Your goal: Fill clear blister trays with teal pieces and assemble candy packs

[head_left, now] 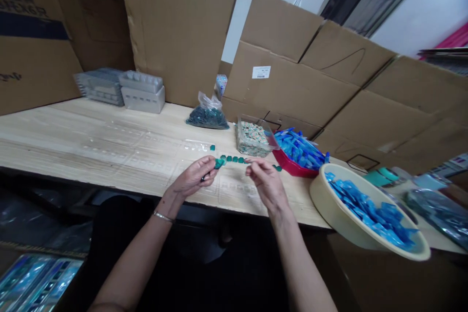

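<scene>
My left hand (193, 178) is closed in a pinch on a small teal square piece (219, 162) just above the wooden table's front edge (109, 175). My right hand (266, 181) hovers beside it with fingers curled together, its fingertips near a short row of teal pieces (233, 159) lying on a clear plastic blister sheet (234, 187). What the right fingers hold is too small to make out. A thin bracelet sits on my left wrist.
A cream bowl (329, 209) of blue packets and a red tray (292, 165) of blue packets stand at the right. Behind are a clear box of small pieces (252, 139), a bag of dark teal pieces (207, 117), grey stacked trays (142, 92) and cardboard boxes (292, 83).
</scene>
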The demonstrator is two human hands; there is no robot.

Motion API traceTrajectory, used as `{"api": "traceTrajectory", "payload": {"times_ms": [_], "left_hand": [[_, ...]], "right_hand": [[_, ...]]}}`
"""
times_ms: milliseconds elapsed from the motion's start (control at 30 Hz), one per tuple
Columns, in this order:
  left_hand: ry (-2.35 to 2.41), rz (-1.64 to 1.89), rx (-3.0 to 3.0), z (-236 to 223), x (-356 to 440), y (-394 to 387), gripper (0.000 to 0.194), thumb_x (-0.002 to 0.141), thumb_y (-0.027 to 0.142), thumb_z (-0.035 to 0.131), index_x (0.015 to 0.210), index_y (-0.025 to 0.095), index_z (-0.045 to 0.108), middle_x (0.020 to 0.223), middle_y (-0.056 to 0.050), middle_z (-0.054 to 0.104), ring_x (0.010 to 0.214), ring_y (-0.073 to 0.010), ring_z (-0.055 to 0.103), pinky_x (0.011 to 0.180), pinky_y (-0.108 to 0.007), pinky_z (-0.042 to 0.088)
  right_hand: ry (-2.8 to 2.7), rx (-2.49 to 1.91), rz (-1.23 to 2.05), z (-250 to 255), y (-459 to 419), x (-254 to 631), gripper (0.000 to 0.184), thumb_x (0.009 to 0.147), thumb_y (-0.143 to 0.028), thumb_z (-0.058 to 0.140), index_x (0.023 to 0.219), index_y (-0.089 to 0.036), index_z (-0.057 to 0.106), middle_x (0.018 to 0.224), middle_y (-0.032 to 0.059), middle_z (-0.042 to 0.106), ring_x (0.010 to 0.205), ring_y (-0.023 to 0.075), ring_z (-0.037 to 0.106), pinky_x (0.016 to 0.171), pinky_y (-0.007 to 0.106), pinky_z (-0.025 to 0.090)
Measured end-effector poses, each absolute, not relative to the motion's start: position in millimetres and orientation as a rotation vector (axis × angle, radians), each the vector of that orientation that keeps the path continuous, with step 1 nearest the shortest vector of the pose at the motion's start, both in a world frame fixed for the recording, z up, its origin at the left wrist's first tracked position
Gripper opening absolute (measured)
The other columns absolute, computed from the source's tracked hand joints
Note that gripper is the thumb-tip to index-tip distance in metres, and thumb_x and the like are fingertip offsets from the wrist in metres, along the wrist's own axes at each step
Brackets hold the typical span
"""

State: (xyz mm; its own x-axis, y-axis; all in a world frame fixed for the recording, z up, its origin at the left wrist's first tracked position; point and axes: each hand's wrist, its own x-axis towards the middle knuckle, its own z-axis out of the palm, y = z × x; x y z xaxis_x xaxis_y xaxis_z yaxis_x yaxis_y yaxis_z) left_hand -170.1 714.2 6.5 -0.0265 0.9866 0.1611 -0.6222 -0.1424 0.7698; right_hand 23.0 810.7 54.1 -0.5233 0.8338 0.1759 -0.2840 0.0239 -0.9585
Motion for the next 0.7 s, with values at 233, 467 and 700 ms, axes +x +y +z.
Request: {"api": "traceTrajectory", "payload": {"times_ms": [233, 467, 700], "left_hand": [[0.703, 1.434, 1.034, 6, -149, 720, 0.024, 0.076, 0.033, 0.064, 0.084, 0.016, 0.049, 0.06, 0.006, 0.043, 0.041, -0.0008, 0.03, 0.039, -0.015, 0.021], [0.652, 1.509, 0.976, 9, -142, 727, 0.03, 0.075, 0.031, 0.065, 0.096, 0.018, 0.048, 0.073, 0.002, 0.055, 0.04, 0.0006, 0.027, 0.038, -0.014, 0.017], [0.601, 1.56, 0.912, 15, -126, 731, 0.026, 0.074, 0.029, 0.067, 0.092, 0.016, 0.054, 0.078, -0.002, 0.059, 0.043, 0.0004, 0.033, 0.038, -0.013, 0.019]], "right_hand": [[-1.727, -0.556, 1.636, 47, 795, -5, 0.021, 0.072, -0.035, 0.068, 0.086, -0.019, 0.066, 0.083, 0.0025, 0.067, 0.063, 0.0108, 0.057, 0.067, 0.028, 0.049], [-1.653, -0.614, 1.584, 44, 797, 0, 0.023, 0.072, -0.032, 0.069, 0.091, -0.02, 0.067, 0.071, 0.0002, 0.066, 0.063, 0.013, 0.062, 0.071, 0.031, 0.05], [-1.685, -0.63, 1.384, 44, 792, 6, 0.018, 0.074, -0.03, 0.067, 0.089, -0.02, 0.066, 0.07, 0.0003, 0.066, 0.064, 0.0137, 0.062, 0.068, 0.029, 0.051]]}}
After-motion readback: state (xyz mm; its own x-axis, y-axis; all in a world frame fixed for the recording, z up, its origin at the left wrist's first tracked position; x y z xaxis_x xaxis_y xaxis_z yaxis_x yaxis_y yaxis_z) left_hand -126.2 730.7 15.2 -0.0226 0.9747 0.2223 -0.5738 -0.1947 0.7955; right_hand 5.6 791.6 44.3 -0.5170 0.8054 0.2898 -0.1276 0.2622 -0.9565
